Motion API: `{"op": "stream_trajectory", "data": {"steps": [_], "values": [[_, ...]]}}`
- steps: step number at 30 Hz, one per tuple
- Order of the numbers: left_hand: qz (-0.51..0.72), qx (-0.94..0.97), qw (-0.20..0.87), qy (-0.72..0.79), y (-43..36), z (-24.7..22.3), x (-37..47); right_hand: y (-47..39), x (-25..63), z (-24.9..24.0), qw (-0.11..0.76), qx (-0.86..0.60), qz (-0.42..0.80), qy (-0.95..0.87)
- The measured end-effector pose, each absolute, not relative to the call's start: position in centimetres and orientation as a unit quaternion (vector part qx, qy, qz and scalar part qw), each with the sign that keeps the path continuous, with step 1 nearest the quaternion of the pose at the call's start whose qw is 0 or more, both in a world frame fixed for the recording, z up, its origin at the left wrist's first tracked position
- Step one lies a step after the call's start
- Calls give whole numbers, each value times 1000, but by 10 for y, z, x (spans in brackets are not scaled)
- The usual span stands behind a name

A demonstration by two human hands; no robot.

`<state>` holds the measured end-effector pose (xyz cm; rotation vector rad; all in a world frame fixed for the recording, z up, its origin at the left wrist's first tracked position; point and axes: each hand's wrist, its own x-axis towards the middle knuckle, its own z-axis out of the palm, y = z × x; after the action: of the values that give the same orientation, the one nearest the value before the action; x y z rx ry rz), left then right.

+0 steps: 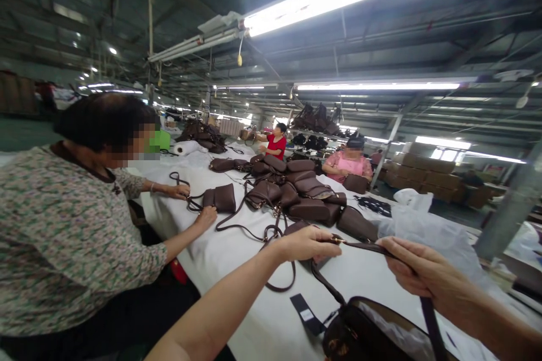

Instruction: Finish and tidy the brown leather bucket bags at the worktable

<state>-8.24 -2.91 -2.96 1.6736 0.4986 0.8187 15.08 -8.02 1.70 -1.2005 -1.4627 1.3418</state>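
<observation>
Strap [364, 246], head view: one, brown, at four o'clock, stretched between the two hands, lengths of it running down toward the dark bag.
Left hand [311, 243]: one, at five o'clock, fingers pinching the Strap beside its gold-coloured metal fitting [337, 240].
Right hand [409, 264]: one, at four o'clock, closed around the Strap.
Dark bag [339, 333]: one, at five o'clock, mouth open, whitish material inside.
Black tag [307, 315]: one, with one white label, between five and six o'clock, just beside the bag.
Pile of brown bags [311, 211]: over ten, overlapping, exact count unclear, near centre on one white-covered table [271, 324].
Co-workers at the table: three; floral top [80, 237] at eight o'clock, both hands at one brown bag [219, 198]; red top [277, 145] near twelve; pink apron [350, 166] at three.
</observation>
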Motion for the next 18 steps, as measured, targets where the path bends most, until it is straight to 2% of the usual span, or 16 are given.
{"op": "stream_trajectory", "data": {"steps": [5,11,15,18], "values": [[496,513,672,198,-21,-52,-65,-99,132,-4,347,-502,561,-560],[550,207,792,166,-17,-56,-60,-120,110,-16,290,-509,537,-607],[579,105,791,165,-7,-64,-73,-122,130,-19,275,-527,535,-599],[610,90,771,161,4,-70,-82,-132,150,-21,220,-527,561,-599]]}}
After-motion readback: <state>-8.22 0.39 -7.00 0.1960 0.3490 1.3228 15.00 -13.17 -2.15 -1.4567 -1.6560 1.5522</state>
